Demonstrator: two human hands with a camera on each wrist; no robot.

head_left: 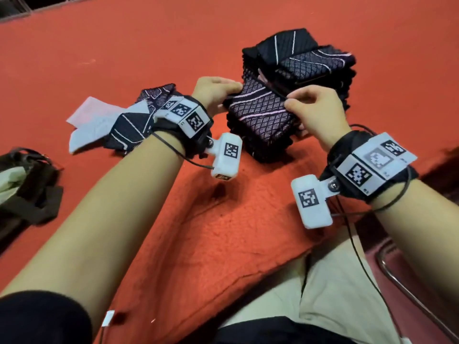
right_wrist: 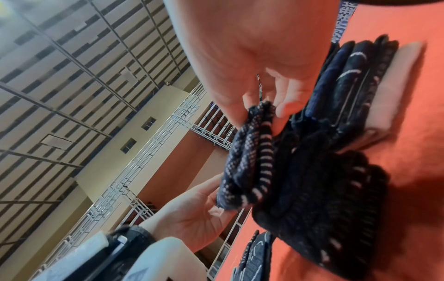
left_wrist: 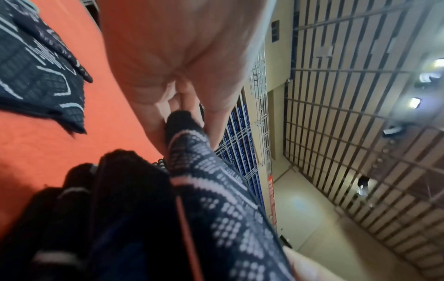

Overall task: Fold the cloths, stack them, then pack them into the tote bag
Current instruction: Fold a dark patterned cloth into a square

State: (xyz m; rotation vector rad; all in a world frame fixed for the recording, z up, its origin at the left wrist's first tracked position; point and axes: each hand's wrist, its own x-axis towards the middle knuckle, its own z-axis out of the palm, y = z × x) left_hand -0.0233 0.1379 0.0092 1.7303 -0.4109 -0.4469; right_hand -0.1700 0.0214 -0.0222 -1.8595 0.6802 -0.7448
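Both hands pinched the top folded cloth (head_left: 260, 112), dark w/ pink diamond pattern, over the near stack (head_left: 263, 142). Left hand (head_left: 213, 91) gripped its 9 o'clock corner, right hand (head_left: 313, 105) its 3 o'clock edge. Second stack (head_left: 303, 60) sat at 12 o'clock, touching. Unfolded cloths (head_left: 119, 122) lay at 9 o'clock on red cover (head_left: 223, 232). Tote bag (head_left: 27, 189) at far 8 o'clock.

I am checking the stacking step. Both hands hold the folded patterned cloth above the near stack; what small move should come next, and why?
Probably lower the folded cloth flat onto the near stack and let go: both the left hand and right hand pinch its far corners directly over that stack.
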